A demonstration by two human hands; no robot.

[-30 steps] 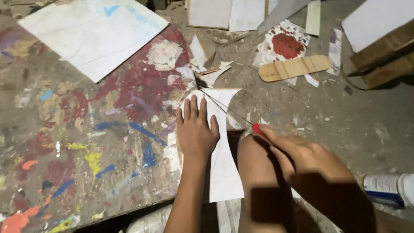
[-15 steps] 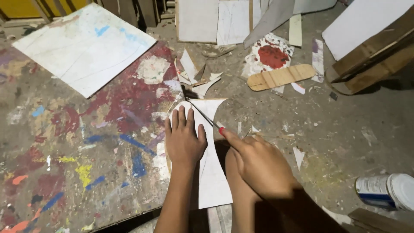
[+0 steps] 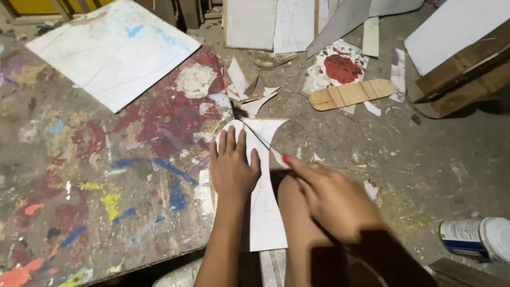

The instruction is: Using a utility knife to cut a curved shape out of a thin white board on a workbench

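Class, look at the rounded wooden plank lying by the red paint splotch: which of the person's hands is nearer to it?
Right. The right hand lies below and slightly left of the wooden plank, holding a thin blade; the left hand presses the white sheet, farther left.

A large white board (image 3: 114,50) smeared with blue lies at the upper left on the paint-splashed floor (image 3: 79,175). A rounded wooden slat (image 3: 350,94) sits upper right of centre, below red-stained paper (image 3: 340,66). A white can (image 3: 475,239) lies at the lower right.

Paint-splattered floor (image 3: 79,175): white board (image 3: 114,50), paper scraps (image 3: 247,90), can (image 3: 475,239)
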